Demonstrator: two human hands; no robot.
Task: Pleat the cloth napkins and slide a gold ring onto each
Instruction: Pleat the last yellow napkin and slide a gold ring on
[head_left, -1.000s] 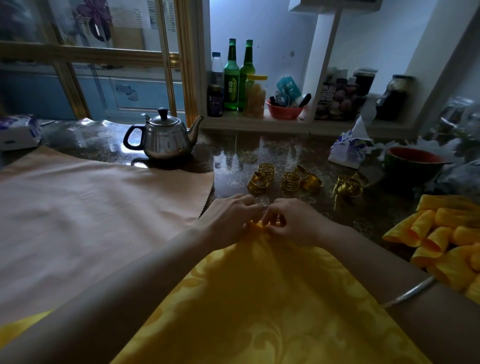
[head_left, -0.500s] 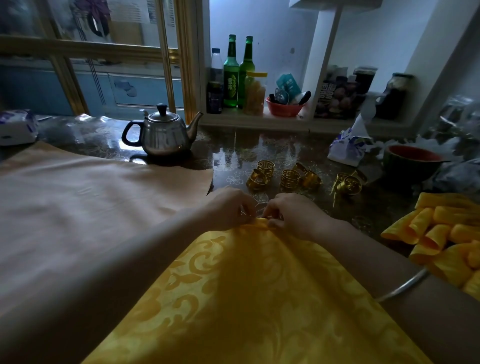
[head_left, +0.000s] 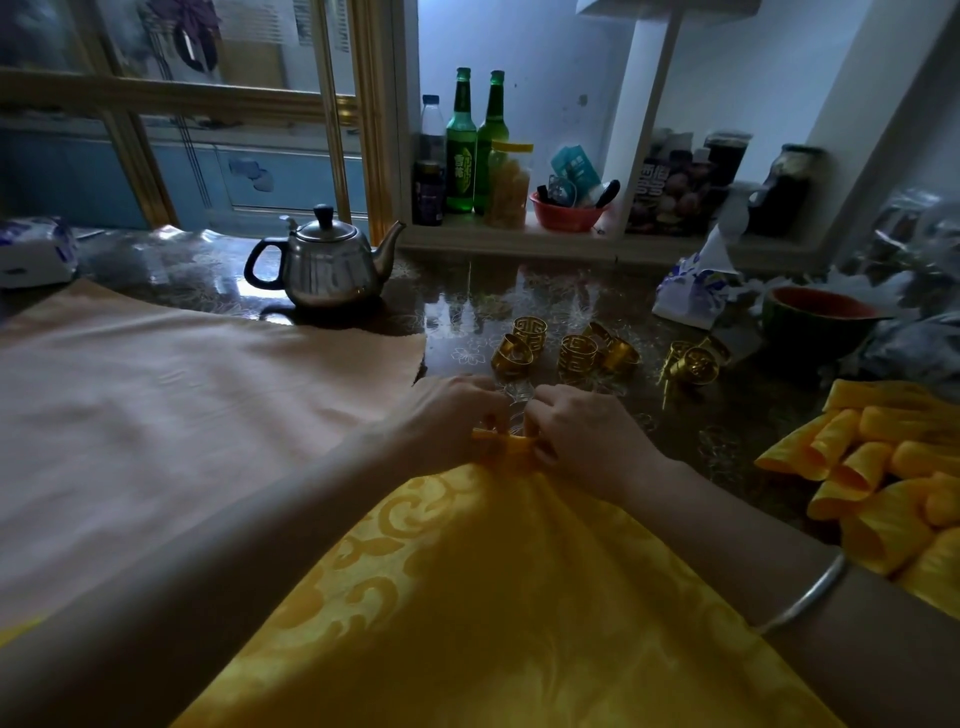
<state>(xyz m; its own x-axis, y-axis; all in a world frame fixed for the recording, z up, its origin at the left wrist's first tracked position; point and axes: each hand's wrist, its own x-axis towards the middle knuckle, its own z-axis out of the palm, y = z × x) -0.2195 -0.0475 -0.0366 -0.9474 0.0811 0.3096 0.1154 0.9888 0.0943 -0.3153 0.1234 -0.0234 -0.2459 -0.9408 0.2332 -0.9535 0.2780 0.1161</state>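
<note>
Left hand (head_left: 452, 415) and right hand (head_left: 587, 441) are held side by side, fingers curled, each pinching the small fold gathered at the far corner of the yellow napkin (head_left: 493, 597). The napkin is spread on the table (head_left: 467, 301), its long axis running away from the person, that corner pointed at the gold rings (head_left: 576, 353) just beyond.

We are looking down at a dark, glossy, flower-patterned tabletop (head_left: 467, 291). A steel teapot with a black handle (head_left: 332, 267) is standing at its back left, just beyond a large pale peach cloth (head_left: 182, 405) that is lying flat. A yellow damask napkin (head_left: 519, 597) is spreading toward us beside that cloth. A cluster of gold metal rings (head_left: 576, 353) is sitting mid-table, a pile of rolled yellow napkins (head_left: 883, 478) is lying at the right edge, and a halved watermelon (head_left: 815, 322) is resting behind the pile.
</note>
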